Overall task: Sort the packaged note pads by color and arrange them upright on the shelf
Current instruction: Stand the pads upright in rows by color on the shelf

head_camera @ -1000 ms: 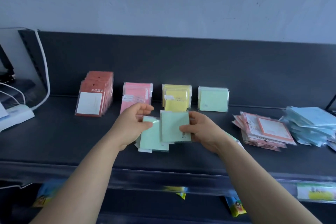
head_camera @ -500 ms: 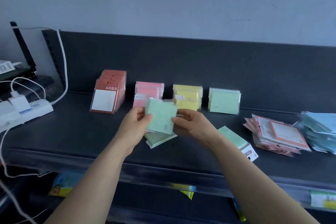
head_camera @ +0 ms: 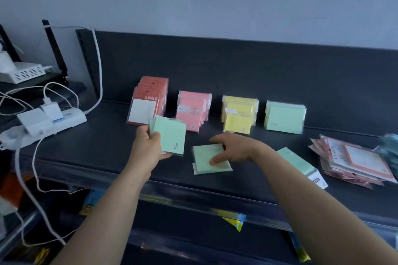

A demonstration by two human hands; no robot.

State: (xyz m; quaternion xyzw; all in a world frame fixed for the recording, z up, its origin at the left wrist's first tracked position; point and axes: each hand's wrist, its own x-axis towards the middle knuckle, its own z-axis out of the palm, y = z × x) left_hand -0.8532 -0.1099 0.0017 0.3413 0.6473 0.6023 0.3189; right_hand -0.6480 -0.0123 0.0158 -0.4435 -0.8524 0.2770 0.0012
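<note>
My left hand (head_camera: 148, 146) grips a few green note pads (head_camera: 171, 136) upright above the dark shelf (head_camera: 97, 146). My right hand (head_camera: 234, 147) reaches down onto a small stack of green pads (head_camera: 206, 162) lying flat, thumb and fingers at its edges. Another green pad (head_camera: 298, 162) lies flat to the right. Along the back stand upright rows: red-orange packs (head_camera: 148, 101), pink pads (head_camera: 193, 109), yellow pads (head_camera: 239, 114) and green pads (head_camera: 285, 117).
A loose pile of pink-orange packs (head_camera: 353, 160) and a blurred blue pile (head_camera: 389, 146) lie at the shelf's right end. A white power strip (head_camera: 49, 119) with cables sits at the left. The shelf's front lip (head_camera: 193, 197) runs below my arms.
My left hand took over the green pads and carried them left. My right hand let go and dropped to the flat green stack. The view shifted left.
</note>
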